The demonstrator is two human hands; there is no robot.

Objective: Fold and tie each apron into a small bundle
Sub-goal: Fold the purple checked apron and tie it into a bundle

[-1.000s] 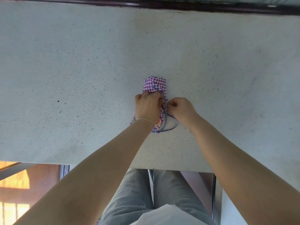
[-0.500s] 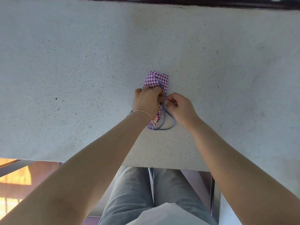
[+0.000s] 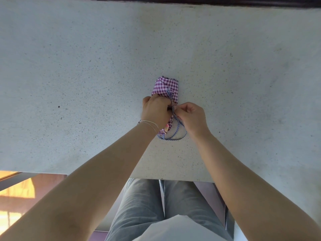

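1. Left hand [image 3: 156,111] curls down over the folded apron [image 3: 166,87], gripping it; I see my right hand [image 3: 192,117] pinching the striped cord [image 3: 175,133] just beside it
2. Nearer me, grey trousers [image 3: 147,206] and both forearms cover the table edge
3. Apron's long axis runs away from me, its checked end pointing far
4. Speckled pale table [image 3: 69,66] carries it, mid-surface; a dark rail [image 3: 225,1] lies beyond

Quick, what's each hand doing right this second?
Left hand: grips the folded checked apron.
Right hand: pinches the striped cord beside the bundle.
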